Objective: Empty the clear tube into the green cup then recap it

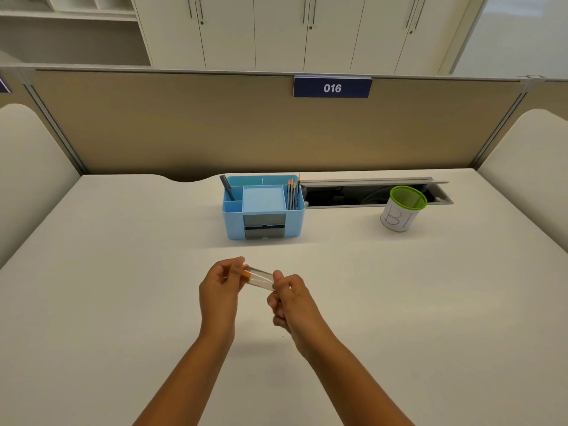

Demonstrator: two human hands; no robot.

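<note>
A clear tube [260, 277] lies roughly level between both hands, above the middle of the white desk. Its orange cap [246, 273] is at the left end. My left hand [220, 290] pinches that capped end with thumb and fingers. My right hand [289, 298] grips the tube's right end. What is inside the tube cannot be made out. The green cup [403, 209], a green mesh pot wrapped in white paper with "BI" written on it, stands upright at the back right, far from both hands.
A light blue desk organiser [263, 207] with several pencils and a dark pen stands at the back centre. Behind the cup runs an open cable trough [368, 192]. A beige partition [246, 124] closes off the desk's far edge.
</note>
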